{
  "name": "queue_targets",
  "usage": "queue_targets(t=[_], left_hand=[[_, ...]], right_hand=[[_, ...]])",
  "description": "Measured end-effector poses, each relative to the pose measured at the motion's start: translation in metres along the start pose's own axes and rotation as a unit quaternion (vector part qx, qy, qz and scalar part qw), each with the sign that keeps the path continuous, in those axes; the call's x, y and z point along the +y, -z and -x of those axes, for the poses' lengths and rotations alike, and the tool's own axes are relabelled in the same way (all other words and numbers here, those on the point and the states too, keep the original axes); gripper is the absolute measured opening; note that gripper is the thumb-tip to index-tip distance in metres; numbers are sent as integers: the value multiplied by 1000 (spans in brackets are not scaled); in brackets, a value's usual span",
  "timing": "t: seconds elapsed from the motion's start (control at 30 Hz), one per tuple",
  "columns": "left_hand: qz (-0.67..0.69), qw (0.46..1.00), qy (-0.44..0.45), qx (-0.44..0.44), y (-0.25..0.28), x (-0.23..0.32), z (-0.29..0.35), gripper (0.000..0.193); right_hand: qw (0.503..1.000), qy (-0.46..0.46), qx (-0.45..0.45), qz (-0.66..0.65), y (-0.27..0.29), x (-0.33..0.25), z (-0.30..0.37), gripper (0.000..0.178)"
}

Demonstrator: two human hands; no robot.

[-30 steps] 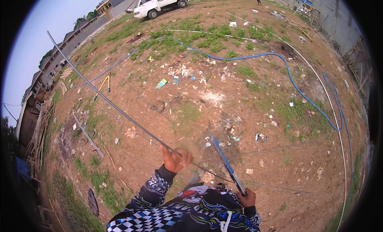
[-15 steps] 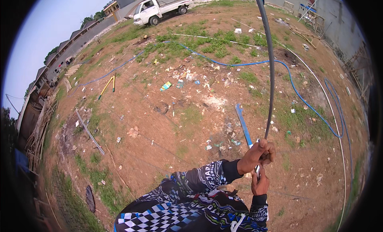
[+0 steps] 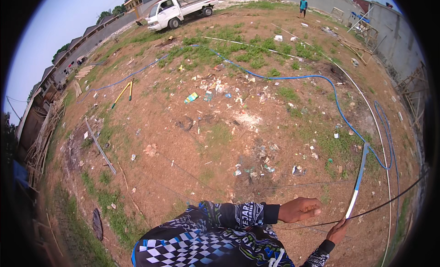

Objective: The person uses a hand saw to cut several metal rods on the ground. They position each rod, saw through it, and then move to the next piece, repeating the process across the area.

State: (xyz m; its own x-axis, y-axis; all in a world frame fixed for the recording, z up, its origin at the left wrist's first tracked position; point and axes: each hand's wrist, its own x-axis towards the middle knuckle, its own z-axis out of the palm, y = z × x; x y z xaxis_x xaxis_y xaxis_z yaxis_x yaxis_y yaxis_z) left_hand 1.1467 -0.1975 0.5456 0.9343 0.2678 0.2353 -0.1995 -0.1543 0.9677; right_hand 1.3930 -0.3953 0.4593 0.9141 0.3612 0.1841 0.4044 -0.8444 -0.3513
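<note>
My right hand point(image 3: 338, 231) is at the lower right, wrapped round the near end of a long, narrow bar-like tool point(image 3: 360, 173). The tool is blue with a white section close to my hand, and it points up and away from me. My left hand point(image 3: 299, 210) is to the left, apart from the tool, fingers loosely extended with nothing seen in them. A thin black flexible rod or cable point(image 3: 389, 201) slants down from the right edge and passes behind my right hand; whether that hand touches it I cannot tell.
A blue hose point(image 3: 256, 75) winds over the littered dirt and grass, beside a long pale pole point(image 3: 376, 115) at right. Yellow-handled cutters point(image 3: 122, 93) and a grey metal strip point(image 3: 101, 147) lie left. A white pickup truck point(image 3: 181, 12) and a person point(image 3: 303, 8) are far off.
My left hand has come off the black rod, which has swung from upright down to the right. My right hand has moved right with the blue-and-white tool. A distant person now shows.
</note>
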Motion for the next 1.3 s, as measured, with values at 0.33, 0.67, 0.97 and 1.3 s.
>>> queue_targets(t=[0.33,0.67,0.97,1.3], left_hand=[[-152,928,299,159,23,-143,61,51],[-187,885,350,243,-51,-194,13,52],[-164,909,361,125,-99,-195,4,44],[-192,881,379,207,-38,-212,65,37]], right_hand=[[991,-99,90,14,3,219,-170,65],[986,-116,97,68,-17,383,-244,58],[995,-87,46,22,22,257,-179,54],[992,-116,47,3,38,238,-187,59]])
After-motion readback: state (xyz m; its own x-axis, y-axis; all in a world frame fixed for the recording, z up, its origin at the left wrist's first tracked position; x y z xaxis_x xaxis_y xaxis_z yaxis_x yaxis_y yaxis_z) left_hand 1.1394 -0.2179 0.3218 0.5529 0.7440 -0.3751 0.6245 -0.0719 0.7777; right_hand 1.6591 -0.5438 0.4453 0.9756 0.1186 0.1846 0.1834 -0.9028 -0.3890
